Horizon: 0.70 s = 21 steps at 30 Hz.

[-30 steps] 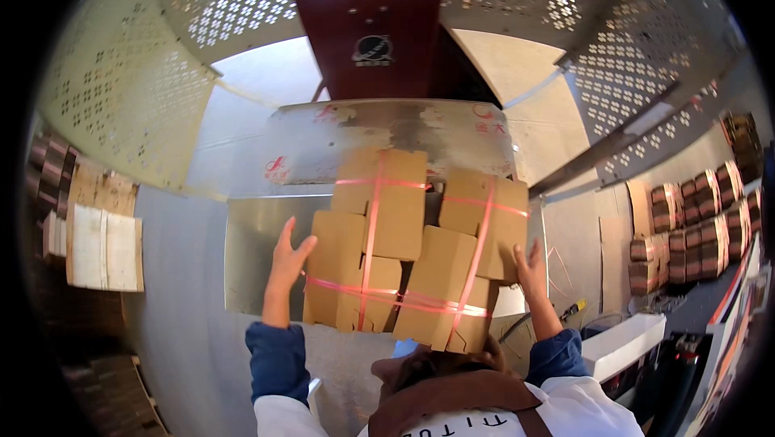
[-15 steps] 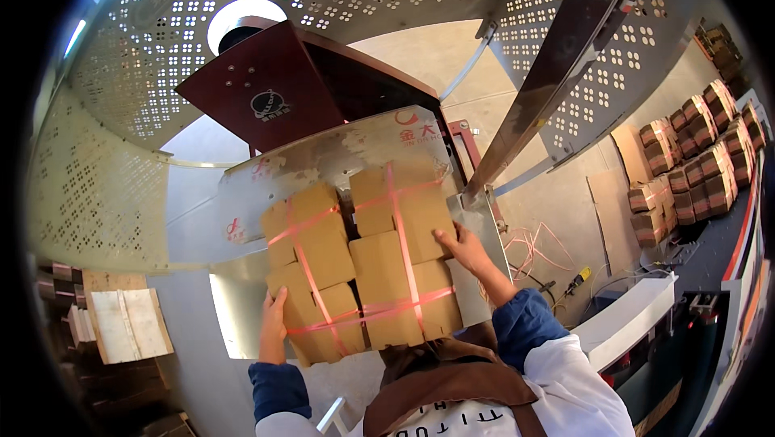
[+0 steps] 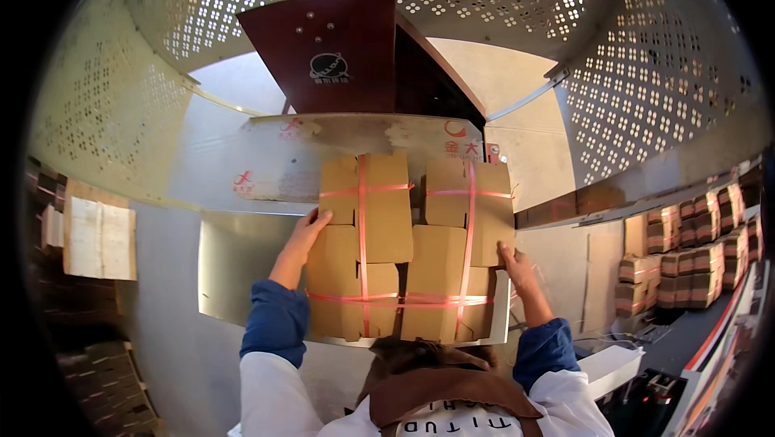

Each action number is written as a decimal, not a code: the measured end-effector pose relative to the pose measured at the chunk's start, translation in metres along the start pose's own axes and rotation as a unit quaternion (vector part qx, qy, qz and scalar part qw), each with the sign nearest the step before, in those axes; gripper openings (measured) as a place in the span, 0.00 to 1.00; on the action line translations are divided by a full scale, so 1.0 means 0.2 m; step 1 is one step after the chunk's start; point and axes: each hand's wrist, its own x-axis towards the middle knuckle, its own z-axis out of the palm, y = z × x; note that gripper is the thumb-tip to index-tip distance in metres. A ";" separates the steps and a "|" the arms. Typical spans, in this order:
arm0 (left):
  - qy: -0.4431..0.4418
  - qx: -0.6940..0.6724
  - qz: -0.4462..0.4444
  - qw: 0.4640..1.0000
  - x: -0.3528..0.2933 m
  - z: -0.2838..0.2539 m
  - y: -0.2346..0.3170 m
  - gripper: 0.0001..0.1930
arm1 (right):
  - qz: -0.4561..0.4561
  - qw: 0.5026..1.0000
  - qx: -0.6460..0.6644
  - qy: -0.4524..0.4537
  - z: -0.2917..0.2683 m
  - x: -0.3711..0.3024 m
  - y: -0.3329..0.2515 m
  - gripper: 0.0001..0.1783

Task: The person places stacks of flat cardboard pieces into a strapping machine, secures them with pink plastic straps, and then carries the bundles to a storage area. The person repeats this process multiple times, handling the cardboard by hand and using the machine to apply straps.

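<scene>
A bundle of flattened brown cardboard pieces (image 3: 412, 247), tied with red plastic straps, lies on a shiny metal machine table (image 3: 234, 255) in front of me. My left hand (image 3: 303, 235) presses against the bundle's left edge, fingers spread. My right hand (image 3: 517, 267) rests on its right edge, near the lower corner. Both forearms in blue cuffs and white sleeves come up from below. The far end of the bundle reaches the metal guide under a dark red machine housing (image 3: 339, 49).
Perforated metal guards (image 3: 646, 90) curve around the machine on both sides and above. More strapped cardboard bundles (image 3: 686, 263) are stacked at the right. Flat cardboard stacks (image 3: 97, 235) lie at the left, with darker stacks lower left.
The view has swung back to centre. My left hand has moved up along the bundle's left edge and my right hand has dropped to its right edge. The bundle now lies straight.
</scene>
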 end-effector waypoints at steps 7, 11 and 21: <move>-0.036 0.023 0.027 0.999 0.02 -0.01 0.02 0.35 | -0.031 0.999 -0.015 0.021 0.03 -0.09 -0.12 0.30; -0.048 0.020 0.026 0.998 0.01 0.00 0.06 0.36 | -0.041 0.999 0.007 0.027 0.04 -0.04 -0.04 0.33; -0.045 0.033 0.026 0.998 0.04 -0.01 0.04 0.36 | -0.024 0.999 -0.014 0.018 0.04 -0.05 -0.08 0.32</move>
